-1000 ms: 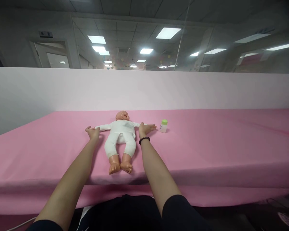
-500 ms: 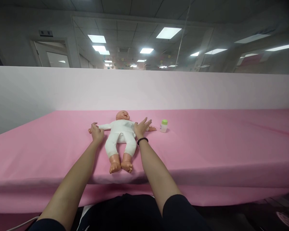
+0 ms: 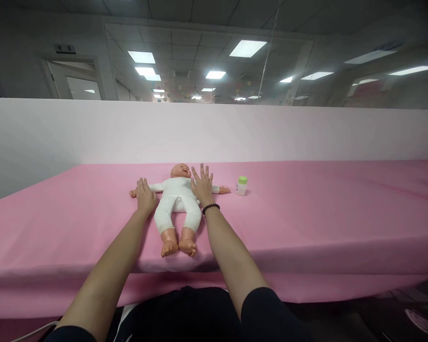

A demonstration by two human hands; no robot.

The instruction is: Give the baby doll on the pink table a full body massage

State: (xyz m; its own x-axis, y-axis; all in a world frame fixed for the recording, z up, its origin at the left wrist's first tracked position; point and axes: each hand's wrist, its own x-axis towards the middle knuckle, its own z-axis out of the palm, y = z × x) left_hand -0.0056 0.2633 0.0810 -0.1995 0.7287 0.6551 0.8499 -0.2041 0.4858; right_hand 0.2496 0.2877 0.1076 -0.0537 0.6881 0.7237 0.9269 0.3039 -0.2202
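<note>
A baby doll point(image 3: 178, 190) in a white suit lies on its back, head away from me, arms spread out and bare feet toward me. Across its arm on the left side, near the wrist, rests my left hand point(image 3: 145, 195), palm down with the fingers stretched out. My right hand point(image 3: 202, 186), a dark beaded band on its wrist, lies flat with spread fingers over the doll's shoulder and upper arm on the right side. Both hands hide part of the doll's arms.
Pink padded covering point(image 3: 306, 209) spreads under the doll, with its front edge close to my body. A small bottle with a green cap point(image 3: 241, 186) stands right of the doll's hand. Behind runs a low white wall point(image 3: 214, 133) with glass above.
My left hand has gone from curled around the doll's arm to flat with fingers extended. My right hand has turned and moved slightly left, its fingers spreading over the shoulder.
</note>
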